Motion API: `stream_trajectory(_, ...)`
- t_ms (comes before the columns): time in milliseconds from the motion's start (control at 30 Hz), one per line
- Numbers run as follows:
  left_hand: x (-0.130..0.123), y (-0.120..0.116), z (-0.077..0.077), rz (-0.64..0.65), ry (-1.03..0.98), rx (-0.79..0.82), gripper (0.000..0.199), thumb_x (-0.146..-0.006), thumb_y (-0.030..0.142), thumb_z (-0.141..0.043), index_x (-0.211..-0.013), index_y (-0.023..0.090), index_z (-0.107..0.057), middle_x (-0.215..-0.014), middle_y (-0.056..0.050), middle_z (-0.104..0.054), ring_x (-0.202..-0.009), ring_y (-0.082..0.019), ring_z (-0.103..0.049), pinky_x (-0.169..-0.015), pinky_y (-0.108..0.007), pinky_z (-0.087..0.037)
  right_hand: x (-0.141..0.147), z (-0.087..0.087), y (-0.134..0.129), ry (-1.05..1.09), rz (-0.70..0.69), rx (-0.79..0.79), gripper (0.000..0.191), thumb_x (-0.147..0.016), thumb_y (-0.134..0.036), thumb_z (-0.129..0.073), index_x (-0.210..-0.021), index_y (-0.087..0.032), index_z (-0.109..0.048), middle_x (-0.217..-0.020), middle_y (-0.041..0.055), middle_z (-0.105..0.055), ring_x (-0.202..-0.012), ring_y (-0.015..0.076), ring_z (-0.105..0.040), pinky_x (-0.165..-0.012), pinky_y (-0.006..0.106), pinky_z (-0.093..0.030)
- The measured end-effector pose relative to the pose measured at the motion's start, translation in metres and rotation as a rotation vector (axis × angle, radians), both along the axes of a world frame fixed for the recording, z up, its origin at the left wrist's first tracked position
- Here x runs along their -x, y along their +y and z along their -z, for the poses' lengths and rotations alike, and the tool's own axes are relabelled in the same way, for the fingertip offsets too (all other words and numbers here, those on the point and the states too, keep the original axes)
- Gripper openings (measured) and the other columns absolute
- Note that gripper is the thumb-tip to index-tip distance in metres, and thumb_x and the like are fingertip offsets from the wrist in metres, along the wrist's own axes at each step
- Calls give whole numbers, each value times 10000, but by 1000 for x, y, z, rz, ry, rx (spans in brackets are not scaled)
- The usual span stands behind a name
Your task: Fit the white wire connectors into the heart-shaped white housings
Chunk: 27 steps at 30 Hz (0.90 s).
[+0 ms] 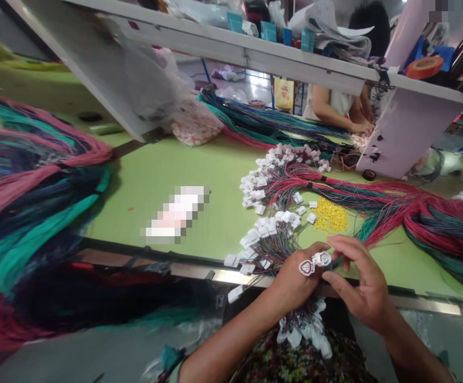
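My left hand [298, 277] is closed around white connectors [314, 264], two of which show their front faces above the fingers. Just to the right, my right hand [361, 282] has its thumb and fingers apart, close to the connectors, with nothing visible between them. Beyond my hands, many white connectors [265, 227] on thin wires lie along the table's front edge. Small yellow pieces [330, 215] form a pile behind my hands. More white connectors [303, 327] hang below the edge over my lap.
Red and green wire bundles [426, 213] cover the green table [167, 170] at right; others [35, 213] hang at left. A bag [197, 125] stands at the back under a white shelf [223, 42]. Across the table, a person's hands [361, 127] are at work.
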<state>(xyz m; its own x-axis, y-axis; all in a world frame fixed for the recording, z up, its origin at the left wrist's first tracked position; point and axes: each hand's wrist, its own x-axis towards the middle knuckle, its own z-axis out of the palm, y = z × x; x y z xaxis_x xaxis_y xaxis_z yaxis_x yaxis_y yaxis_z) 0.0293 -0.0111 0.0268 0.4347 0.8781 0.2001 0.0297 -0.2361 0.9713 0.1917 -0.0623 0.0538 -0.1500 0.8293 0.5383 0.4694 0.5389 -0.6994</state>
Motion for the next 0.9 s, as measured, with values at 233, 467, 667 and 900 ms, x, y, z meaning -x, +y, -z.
stream_trajectory(233,9,-17,-6,52,-125,149,331,-787,215,-719,-1118,215,-723,-751,-36,-729,-622,-184,-645,-576,-289,-514,-13,11,11,145,-73,39,271,-927,-107,-658,-1132,-279,-706,-1064,58,-738,-1016,218,-683,-893,385,-559)
stream_trajectory(467,17,-21,-5,349,-336,553,181,-754,380,-848,-898,278,-810,-702,-43,-782,-599,-188,-708,-620,-343,-575,-35,18,-4,173,-315,134,261,-899,-174,-721,-1116,-319,-729,-994,38,-775,-874,218,-695,-772,399,-561)
stream_trajectory(667,12,-23,0,329,-336,600,211,-740,390,-865,-886,249,-807,-736,-58,-784,-650,-184,-710,-623,-308,-545,-38,4,8,74,-388,216,232,-927,-201,-694,-1126,-315,-728,-1062,36,-756,-965,206,-694,-856,391,-555)
stream_trajectory(900,8,-26,11,104,-277,596,367,-739,445,-856,-984,182,-785,-670,-23,-727,-561,-133,-631,-614,-278,-477,-50,33,71,-387,7,262,150,-919,-143,-601,-987,-203,-720,-973,65,-683,-857,199,-650,-810,333,-522)
